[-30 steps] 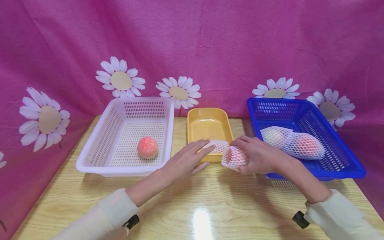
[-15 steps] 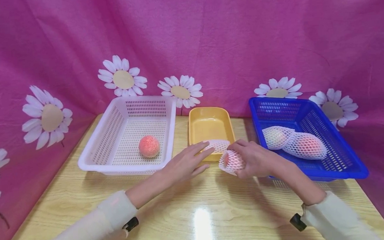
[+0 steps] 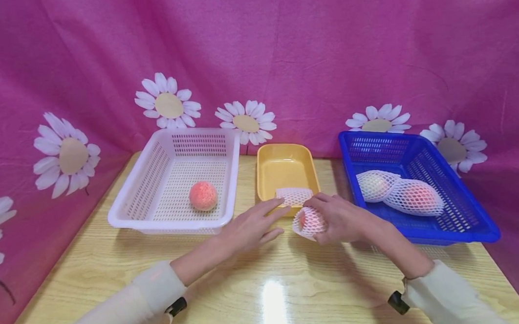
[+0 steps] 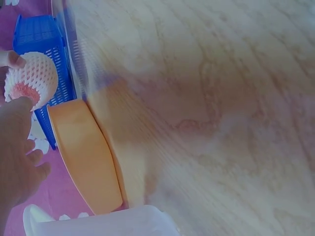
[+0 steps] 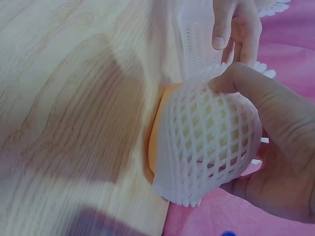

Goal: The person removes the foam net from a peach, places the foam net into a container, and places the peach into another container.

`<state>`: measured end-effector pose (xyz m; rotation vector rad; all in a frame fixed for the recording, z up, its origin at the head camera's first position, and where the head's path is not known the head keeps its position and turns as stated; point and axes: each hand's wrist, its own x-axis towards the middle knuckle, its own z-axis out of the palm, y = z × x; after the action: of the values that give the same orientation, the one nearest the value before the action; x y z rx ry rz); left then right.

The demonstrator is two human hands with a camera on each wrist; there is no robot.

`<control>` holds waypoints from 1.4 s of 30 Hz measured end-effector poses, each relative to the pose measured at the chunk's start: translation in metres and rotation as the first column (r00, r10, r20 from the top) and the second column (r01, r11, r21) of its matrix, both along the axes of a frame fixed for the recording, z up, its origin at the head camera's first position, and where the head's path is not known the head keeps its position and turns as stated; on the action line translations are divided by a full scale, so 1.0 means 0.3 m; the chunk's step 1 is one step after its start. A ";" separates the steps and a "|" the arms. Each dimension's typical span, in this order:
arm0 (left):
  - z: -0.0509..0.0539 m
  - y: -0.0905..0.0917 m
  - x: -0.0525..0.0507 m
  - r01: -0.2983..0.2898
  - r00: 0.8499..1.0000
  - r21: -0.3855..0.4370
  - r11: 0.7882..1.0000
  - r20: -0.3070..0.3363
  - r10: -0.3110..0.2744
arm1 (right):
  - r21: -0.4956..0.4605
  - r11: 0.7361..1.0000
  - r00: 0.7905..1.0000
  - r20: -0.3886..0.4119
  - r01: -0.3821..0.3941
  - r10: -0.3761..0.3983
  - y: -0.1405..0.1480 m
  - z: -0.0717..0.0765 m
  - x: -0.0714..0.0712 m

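My right hand (image 3: 343, 218) grips a peach in a white foam net (image 3: 309, 222), held over the table in front of the yellow tray. In the right wrist view the foam net (image 5: 211, 140) bulges around the fruit, with the thumb pressed on its upper edge. My left hand (image 3: 251, 227) hovers to the left of it, fingers extended and apart from the peach, holding nothing. An empty foam net (image 3: 294, 196) lies in the near end of the yellow tray (image 3: 285, 151). A bare peach (image 3: 203, 196) sits in the white basket (image 3: 170, 223).
At the right stands a blue basket (image 3: 457, 235) with two netted peaches, one reddish (image 3: 415, 198) and one paler (image 3: 376, 185). Baskets and tray stand in a row on the wooden table (image 3: 231, 295). Behind hangs a magenta cloth (image 3: 307, 56) with daisies.
My right hand has brought the netted peach a little to the left and nearer me. The left hand has hardly moved, and the whole view has shifted slightly.
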<state>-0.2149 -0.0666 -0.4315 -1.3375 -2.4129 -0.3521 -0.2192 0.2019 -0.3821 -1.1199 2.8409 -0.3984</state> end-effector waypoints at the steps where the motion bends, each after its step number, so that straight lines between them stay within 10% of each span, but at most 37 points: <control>1: 0.000 -0.001 0.003 0.000 1.000 -0.003 1.000 -0.002 0.000 | 0.000 1.000 1.000 0.000 -0.004 0.004 -0.002 -0.002 0.000; 42: -0.083 -0.024 0.027 0.046 0.998 0.009 0.999 0.037 -0.047 | 0.024 0.998 0.998 0.021 -0.066 0.065 -0.070 -0.102 0.013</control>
<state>-0.2069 -0.0738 -0.4565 -1.3976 -2.4110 -0.4019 -0.2154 0.1810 -0.4126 -1.1936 2.7755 -0.3668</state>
